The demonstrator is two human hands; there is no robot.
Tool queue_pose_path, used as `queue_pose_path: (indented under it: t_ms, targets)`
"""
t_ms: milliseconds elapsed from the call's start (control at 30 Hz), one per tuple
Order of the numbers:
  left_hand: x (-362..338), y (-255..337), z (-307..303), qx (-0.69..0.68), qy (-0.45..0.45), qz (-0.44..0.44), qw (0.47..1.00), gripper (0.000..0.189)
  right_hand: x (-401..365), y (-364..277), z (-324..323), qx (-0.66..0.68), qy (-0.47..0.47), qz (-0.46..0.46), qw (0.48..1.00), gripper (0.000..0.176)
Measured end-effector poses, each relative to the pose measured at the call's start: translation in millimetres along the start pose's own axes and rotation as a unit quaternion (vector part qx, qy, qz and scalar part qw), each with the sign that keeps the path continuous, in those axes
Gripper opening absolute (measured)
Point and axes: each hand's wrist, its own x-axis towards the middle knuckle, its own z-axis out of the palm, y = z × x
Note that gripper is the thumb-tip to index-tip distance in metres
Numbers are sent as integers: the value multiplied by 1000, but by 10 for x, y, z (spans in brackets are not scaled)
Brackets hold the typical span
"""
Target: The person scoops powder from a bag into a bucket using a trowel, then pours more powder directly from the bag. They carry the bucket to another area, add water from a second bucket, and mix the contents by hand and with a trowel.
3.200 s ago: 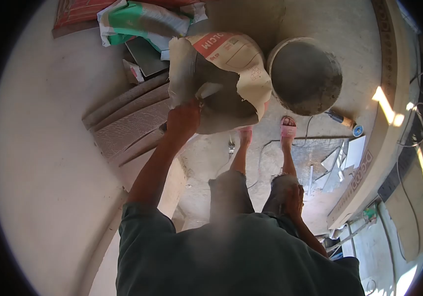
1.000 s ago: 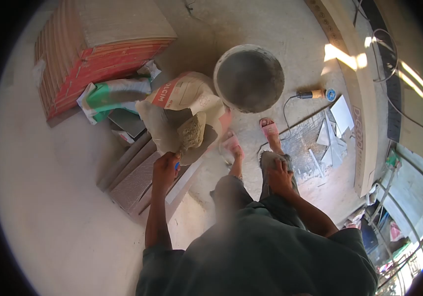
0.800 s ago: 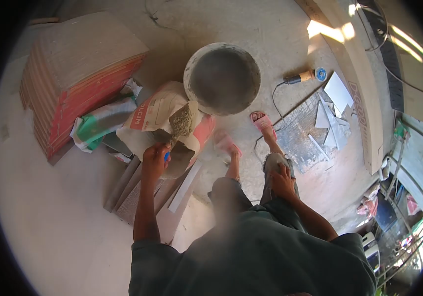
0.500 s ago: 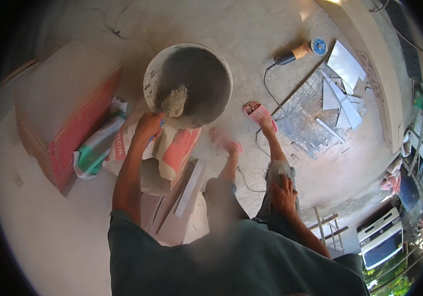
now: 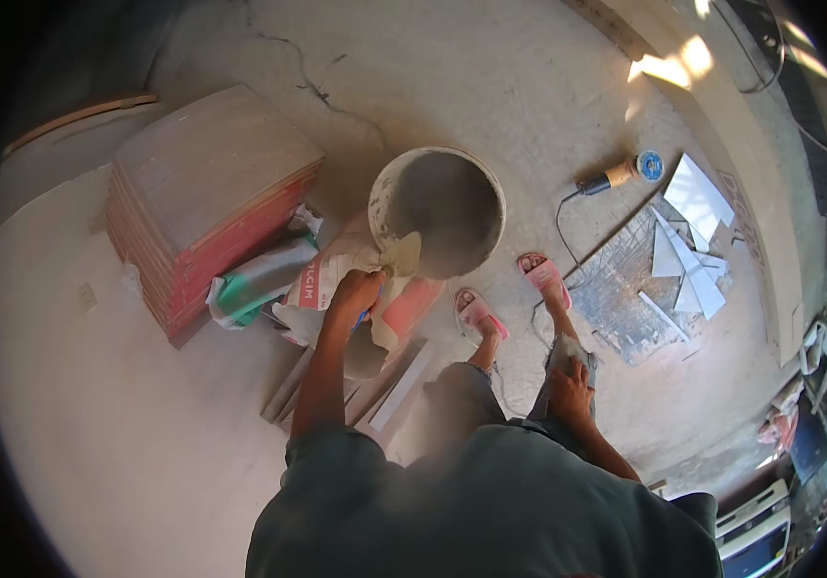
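My left hand is closed round the blue handle of a trowel. Its pale blade overlaps the near rim of a round bucket, whose inside looks dark grey. Directly beneath the hand lies an opened cement bag, red and tan, with grey powder showing at its torn mouth. My right hand rests on my right knee with its fingers spread, holding nothing.
To the left stand stacked red-edged boards beside a green-and-white sack. An angle grinder with a cord lies at right, near cut white sheet pieces on a scuffed board. A long carton lies beyond.
The trowel carried a heap of grey powder over the bucket; now its blade shows bare, drawn back to the near rim. The view has shifted, while my right hand stays on the knee.
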Motion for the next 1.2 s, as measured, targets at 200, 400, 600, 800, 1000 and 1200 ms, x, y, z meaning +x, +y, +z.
queue_pose_path:
  t_ms: [200, 400, 600, 800, 1000, 1200]
  targets:
    - [-1065, -1431, -721, -257, -11, -4, 966, 38, 76, -72, 160, -48, 10, -55, 997, 34]
    - [-1022, -2923, -298, -446, -31, -91, 890, 36, 64, -289, 356, -112, -5, -93, 989, 31]
    - [-1077, -3406, 306, -596, -61, -130, 790, 34, 63, -483, 556, -184, -18, -156, 970, 33]
    - [-1138, -3567, 633, -641, -17, -44, 766, 25, 512, -1323, 357, -80, 121, -215, 966, 49]
    - [-1132, -3036, 567, -658, -12, 21, 753, 16, 2166, -1158, 114, 363, -23, 59, 930, 73]
    - [-1134, -2164, 623, -697, 18, -31, 716, 14, 2843, -907, 145, 372, -126, -135, 910, 59]
